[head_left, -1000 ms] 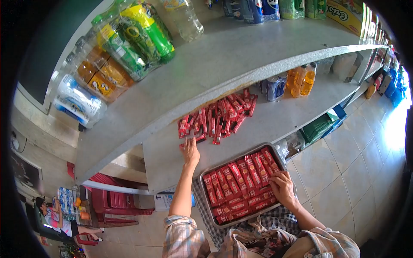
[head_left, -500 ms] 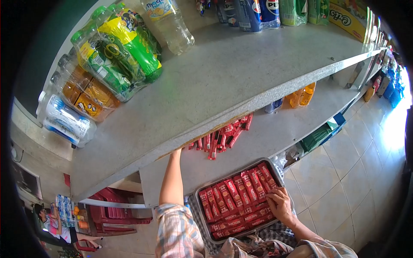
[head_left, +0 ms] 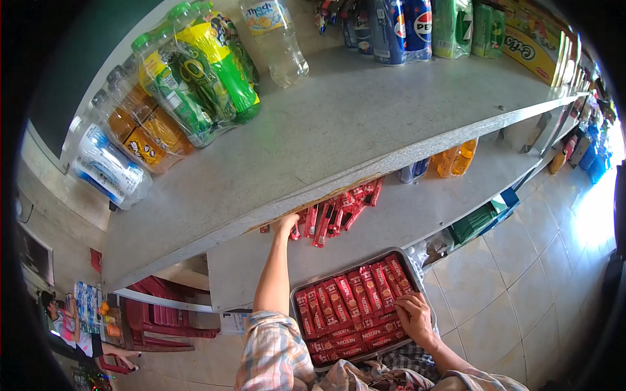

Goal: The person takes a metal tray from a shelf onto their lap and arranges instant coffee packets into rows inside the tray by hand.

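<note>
Red sachets [head_left: 352, 207] lie in a loose pile on the lower shelf [head_left: 261, 267], partly hidden by the upper shelf's edge. My left hand [head_left: 285, 225] is at the pile's left end, fingers closed around a red sachet, its fingertips partly hidden. A metal tray [head_left: 419, 274] filled with rows of red sachets rests on a checked cloth in front of me. My right hand [head_left: 415, 317] lies at the tray's right side over the sachets, its fingers bent; whether they grip anything is unclear.
Packed bottles [head_left: 215, 72], a clear bottle [head_left: 274, 42] and cans [head_left: 401, 29] stand on the upper shelf [head_left: 313, 137]. Orange bottles [head_left: 456, 158] are on the lower shelf. Dark red chairs [head_left: 156, 313] and a seated person [head_left: 72, 326] are at the lower left.
My left hand went under the upper shelf's edge, then came partly back into view beside the pile. My right hand stays at the tray's right side.
</note>
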Motion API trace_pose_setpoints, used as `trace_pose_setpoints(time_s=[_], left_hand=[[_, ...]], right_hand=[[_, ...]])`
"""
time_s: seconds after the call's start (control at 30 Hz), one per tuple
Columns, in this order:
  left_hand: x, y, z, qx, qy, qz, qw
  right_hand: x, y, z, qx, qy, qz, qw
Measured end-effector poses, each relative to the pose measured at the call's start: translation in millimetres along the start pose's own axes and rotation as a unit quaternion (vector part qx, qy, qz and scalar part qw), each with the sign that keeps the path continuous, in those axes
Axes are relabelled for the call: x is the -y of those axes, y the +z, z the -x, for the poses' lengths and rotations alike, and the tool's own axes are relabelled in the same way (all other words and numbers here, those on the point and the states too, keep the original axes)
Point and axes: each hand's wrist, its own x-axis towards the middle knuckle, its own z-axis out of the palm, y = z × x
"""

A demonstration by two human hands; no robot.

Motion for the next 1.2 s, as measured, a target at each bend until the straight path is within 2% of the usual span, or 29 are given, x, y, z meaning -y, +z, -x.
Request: trace_pose_setpoints(time_s=[0.03, 0.1, 0.17, 0.2, 0.27, 0.33, 0.4, 0.47, 0.53, 0.6, 0.67, 0.8, 0.83, 0.93, 0.97, 1.0, 1.07, 1.17, 1.2], left_hand=[[7.3, -0.1, -6.3, -0.005, -0.037, 0.013, 0.999], [23.9, -5.9, -6.2, -0.010, -0.018, 0.155, 0.988], [35.1, -20.1, 2.9, 0.021, -0.019, 0.370, 0.929], [47.8, -21.3, 4.2, -0.003, -0.014, 0.407, 0.913], [33.0, -60.8, 57.2, 0.092, -0.091, 0.495, 0.859], [9.6, -96.9, 133.3, 0.202, -0.156, 0.489, 0.834], [25.1, -78.4, 194.3, 0.195, -0.066, 0.592, 0.779], [36.5, -68.0, 259.2, 0.260, -0.103, 0.636, 0.720], [52.1, -49.8, 310.8, 0.346, -0.130, 0.654, 0.661], [16.2, -61.8, 362.4, 0.379, -0.200, 0.622, 0.655], [36.3, -40.7, 384.9, 0.451, -0.106, 0.620, 0.633], [51.9, -30.2, 412.9, 0.482, -0.174, 0.591, 0.622], [50.5, -30.2, 419.2, 0.457, -0.151, 0.563, 0.672], [51.0, -41.4, 424.0, 0.497, -0.161, 0.646, 0.557], [45.8, -43.8, 427.8, 0.472, -0.174, 0.689, 0.522], [44.4, -43.0, 426.7, 0.478, -0.184, 0.685, 0.518], [41.8, -40.7, 424.0, 0.489, -0.208, 0.678, 0.508], [34.4, -29.8, 418.5, 0.451, -0.144, 0.626, 0.619], [34.3, -29.1, 416.9, 0.446, -0.152, 0.637, 0.610]], right_hand=[[-0.7, 0.4, 1.0, -0.004, 0.000, -0.001, 1.000], [0.2, -0.8, 2.1, -0.006, -0.014, -0.001, 1.000], [3.2, -3.3, 2.8, -0.008, -0.026, -0.005, 1.000], [4.2, -4.7, 3.2, -0.008, -0.029, -0.007, 1.000], [6.8, -6.2, 4.3, -0.005, -0.034, -0.014, 0.999], [12.3, -6.2, 4.1, 0.008, -0.027, -0.033, 0.999], [20.7, -7.0, 1.4, 0.034, 0.004, -0.078, 0.996], [34.1, -3.6, -2.4, 0.072, 0.062, -0.147, 0.985], [48.1, 0.3, -7.7, 0.144, 0.155, -0.265, 0.941], [65.1, 8.2, -15.1, 0.131, 0.120, -0.339, 0.924], [77.1, 14.3, -21.2, 0.179, 0.116, -0.407, 0.888], [84.9, 26.1, -21.6, 0.276, 0.081, -0.497, 0.819], [90.5, 23.1, -22.6, 0.314, 0.064, -0.499, 0.805], [87.1, 17.7, -17.0, 0.362, 0.100, -0.466, 0.801], [85.5, 13.9, -14.8, 0.387, 0.135, -0.447, 0.795], [81.5, 23.4, -10.7, 0.365, 0.070, -0.478, 0.796], [72.9, 26.4, -9.3, 0.353, 0.021, -0.431, 0.830], [78.4, 28.9, -7.8, 0.290, 0.068, -0.460, 0.837], [92.4, 24.5, -10.4, 0.262, 0.081, -0.475, 0.836]])
